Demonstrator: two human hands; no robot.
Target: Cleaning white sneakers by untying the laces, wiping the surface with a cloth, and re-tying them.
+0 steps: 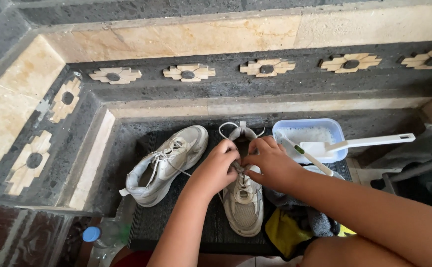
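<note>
Under the hands lies a dark ribbed mat [149, 225], set in a corner of dark stone walls [235, 84] with cream flower tiles. The left hand [218, 168] and right hand [270, 160] pinch the laces of a worn cream shoe [243, 205] — toe toward the person. Its pair [166, 163] lies left of the hands; a white tub [311, 133] with brushes is right.

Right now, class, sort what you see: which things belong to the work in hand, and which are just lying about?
In use:
- left hand and right hand, both at the laces
- pale shoe under the hands

Lying about:
- second shoe on the dark mat
- plastic tub of white powder
- white brush
- toothbrush
- cloths
- bottle
</note>
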